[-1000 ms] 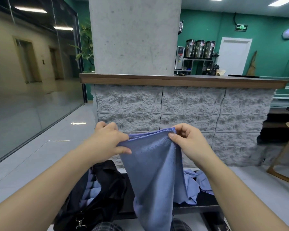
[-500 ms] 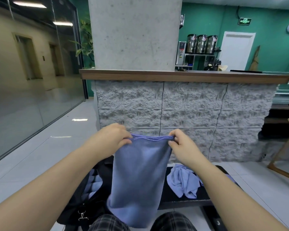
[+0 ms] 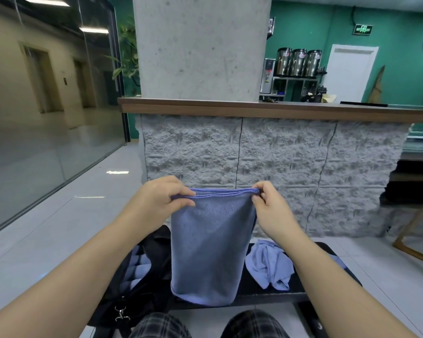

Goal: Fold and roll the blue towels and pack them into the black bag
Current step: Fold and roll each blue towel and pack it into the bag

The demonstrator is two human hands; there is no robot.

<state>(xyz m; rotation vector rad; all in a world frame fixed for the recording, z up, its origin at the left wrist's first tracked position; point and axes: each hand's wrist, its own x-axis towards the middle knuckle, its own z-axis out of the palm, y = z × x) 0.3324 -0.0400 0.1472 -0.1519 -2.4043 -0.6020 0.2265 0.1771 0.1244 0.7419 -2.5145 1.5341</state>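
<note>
In the head view, the left hand (image 3: 160,200) and the right hand (image 3: 269,211) each pinched a top corner of a folded blue towel (image 3: 209,250), held up and hanging straight above the dark surface (image 3: 310,292). At eight o'clock from it sat the open black bag (image 3: 147,289), rolled towels (image 3: 138,267) showing inside. At four o'clock a crumpled blue towel (image 3: 269,267) lay on the surface. A stone-faced counter (image 3: 279,162) stood at twelve o'clock.
</note>
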